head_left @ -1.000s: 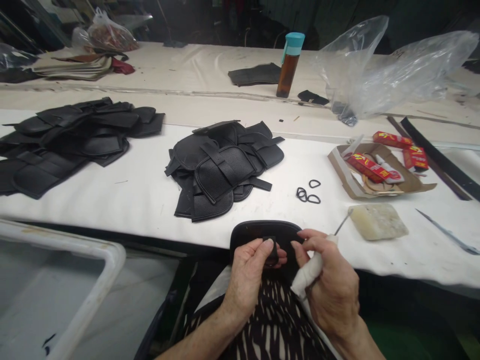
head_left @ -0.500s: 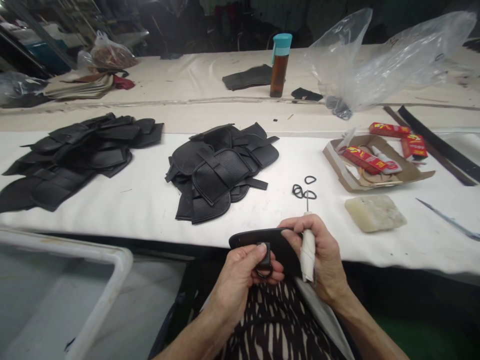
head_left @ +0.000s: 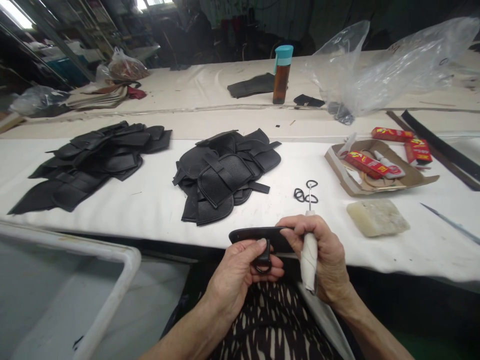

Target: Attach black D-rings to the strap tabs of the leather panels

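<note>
At the table's front edge I hold a black leather piece [head_left: 243, 233] between both hands. My left hand [head_left: 234, 270] pinches its short folded strap [head_left: 264, 255], thumb on top. A black D-ring [head_left: 263, 270] hangs from the strap's lower end, over my fingers. My right hand [head_left: 324, 255] is closed round the white wrapped handle of an awl [head_left: 309, 260], whose metal tip points up and away. The thumb and fingers of that hand also grip the leather piece's right edge. Just beyond the awl tip lie several loose D-rings [head_left: 311, 199] on the white table cover.
Two piles of black leather pieces, a middle pile [head_left: 225, 175] and a left pile [head_left: 93, 160], lie on the table. To the right are a cardboard tray [head_left: 345, 185] with red boxes, a wax-like block [head_left: 378, 217] and a pointed tool [head_left: 450, 222]. A bottle [head_left: 281, 80] stands behind.
The leather piece has tipped so that less of its face shows. Both hands keep their hold, with the awl still in the right. The whole view has shifted slightly.
</note>
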Demonstrator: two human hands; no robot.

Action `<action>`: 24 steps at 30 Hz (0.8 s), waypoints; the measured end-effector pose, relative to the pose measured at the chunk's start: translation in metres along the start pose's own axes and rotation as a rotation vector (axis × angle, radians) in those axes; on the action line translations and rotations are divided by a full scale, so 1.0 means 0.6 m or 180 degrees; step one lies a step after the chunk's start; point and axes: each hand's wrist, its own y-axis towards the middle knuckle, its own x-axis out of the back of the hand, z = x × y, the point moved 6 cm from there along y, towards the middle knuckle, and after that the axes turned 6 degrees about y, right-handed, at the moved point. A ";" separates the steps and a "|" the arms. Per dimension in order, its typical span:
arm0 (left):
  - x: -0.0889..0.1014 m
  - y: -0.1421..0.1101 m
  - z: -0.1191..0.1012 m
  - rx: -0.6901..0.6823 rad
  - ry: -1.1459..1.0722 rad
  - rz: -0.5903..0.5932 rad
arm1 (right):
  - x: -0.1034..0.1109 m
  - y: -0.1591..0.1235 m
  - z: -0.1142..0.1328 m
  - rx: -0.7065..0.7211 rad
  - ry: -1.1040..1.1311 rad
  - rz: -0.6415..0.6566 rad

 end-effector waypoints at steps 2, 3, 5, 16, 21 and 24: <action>-0.001 0.001 -0.004 0.0006 -0.0043 0.0018 | -0.001 0.005 0.003 0.0053 -0.0014 0.0021; -0.002 0.001 -0.006 -0.0016 -0.0071 0.0022 | -0.002 0.008 0.003 0.0066 -0.0009 0.0032; -0.001 0.004 -0.008 -0.0087 -0.0123 -0.0014 | -0.002 0.012 0.002 0.0027 0.0034 0.0050; 0.009 0.013 -0.003 -0.0367 -0.0314 -0.0265 | 0.002 0.025 -0.019 -0.0598 0.0518 0.0161; 0.005 0.015 -0.011 -0.0378 -0.0380 -0.0417 | 0.045 0.013 -0.003 -0.0523 0.0304 -0.0219; 0.003 0.017 -0.014 -0.0342 -0.0428 -0.0442 | 0.092 -0.013 0.006 -0.0459 0.0044 -0.0544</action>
